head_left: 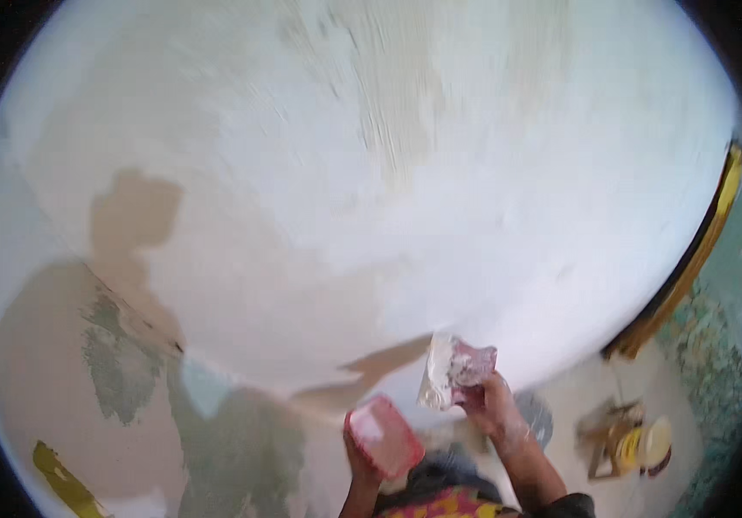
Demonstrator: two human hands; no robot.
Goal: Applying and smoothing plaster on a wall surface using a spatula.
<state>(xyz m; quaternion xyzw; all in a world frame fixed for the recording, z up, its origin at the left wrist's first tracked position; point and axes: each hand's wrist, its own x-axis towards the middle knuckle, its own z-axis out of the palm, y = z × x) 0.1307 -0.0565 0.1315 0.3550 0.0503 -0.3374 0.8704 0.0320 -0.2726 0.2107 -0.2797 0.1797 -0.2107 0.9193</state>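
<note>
My left hand point(356, 453) grips a red plastic tray point(386, 436) with a pale white substance in it, low in the view. To its right, my right hand point(496, 414) holds a putty knife point(457, 367), its face smeared with thick white filler and raised a little higher than the tray. Both are in front of a large pale wall point(405, 207) with streaks and trowel marks in its upper part, where my shadow falls at the left.
Patchy grey-green plaster point(120, 380) and a yellow strip point(69, 475) lie at lower left. A yellow-edged bar point(708, 233) runs down the right edge. Below it are a wooden stool point(604, 445), a yellow bucket point(652, 445) and a grey round object point(537, 416).
</note>
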